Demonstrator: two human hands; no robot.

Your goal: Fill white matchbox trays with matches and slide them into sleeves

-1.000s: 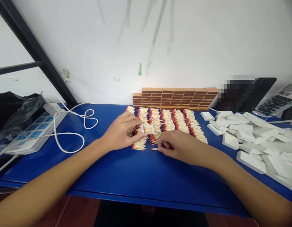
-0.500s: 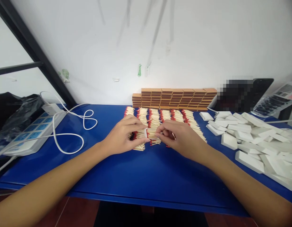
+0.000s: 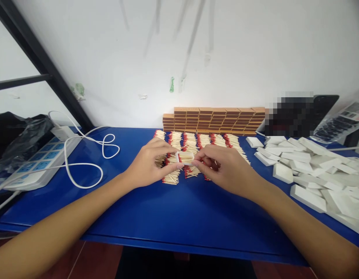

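Note:
A small white matchbox tray (image 3: 185,157) filled with matches is held between both hands above the rows of red-tipped matches (image 3: 202,147) on the blue table (image 3: 168,209). My left hand (image 3: 149,164) pinches the tray's left end with thumb and fingers. My right hand (image 3: 223,166) pinches its right end, fingers curled. Whether the right hand also holds a loose match is hidden.
Stacked brown matchbox sleeves (image 3: 214,120) line the wall. A heap of empty white trays (image 3: 316,170) lies at the right. At the left are a power strip (image 3: 37,162), a looped white cable (image 3: 89,155) and a black plastic bag (image 3: 19,135).
My right hand left a single match spot near the table's middle and rose to the tray's right end. The left hand kept hold of the tray.

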